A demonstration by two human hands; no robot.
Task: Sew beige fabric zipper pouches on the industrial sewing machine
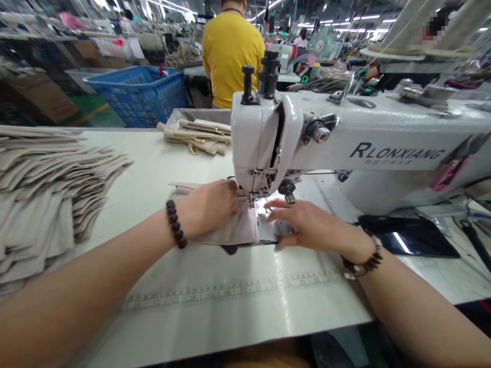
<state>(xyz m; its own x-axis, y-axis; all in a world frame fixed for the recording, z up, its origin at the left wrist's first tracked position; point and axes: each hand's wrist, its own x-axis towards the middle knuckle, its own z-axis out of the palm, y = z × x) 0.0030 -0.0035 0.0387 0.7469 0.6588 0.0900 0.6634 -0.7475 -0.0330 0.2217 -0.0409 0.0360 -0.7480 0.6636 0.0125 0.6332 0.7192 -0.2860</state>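
A white sewing machine (326, 128) stands over a beige fabric piece (238, 227), whose right edge lies under the presser foot. My left hand (210, 207) rests on that fabric left of the needle; its fingertips are blurred and partly hidden beside the machine head, so I cannot tell whether they pinch the cloth. To the right of the needle, my right hand (301, 222) hovers low over the lit metal needle plate. Its fingers are spread apart, pointing left, with nothing in them. Each wrist wears a dark beaded bracelet.
Stacked beige fabric pieces (46, 199) fill the table's left side. Zippered beige pieces (203, 135) lie behind the machine head. A dark phone (408, 235) sits at right, and pink-handled snippers (452, 168) hang on the machine. Beyond are a blue basket (141, 94) and a person in yellow (233, 53).
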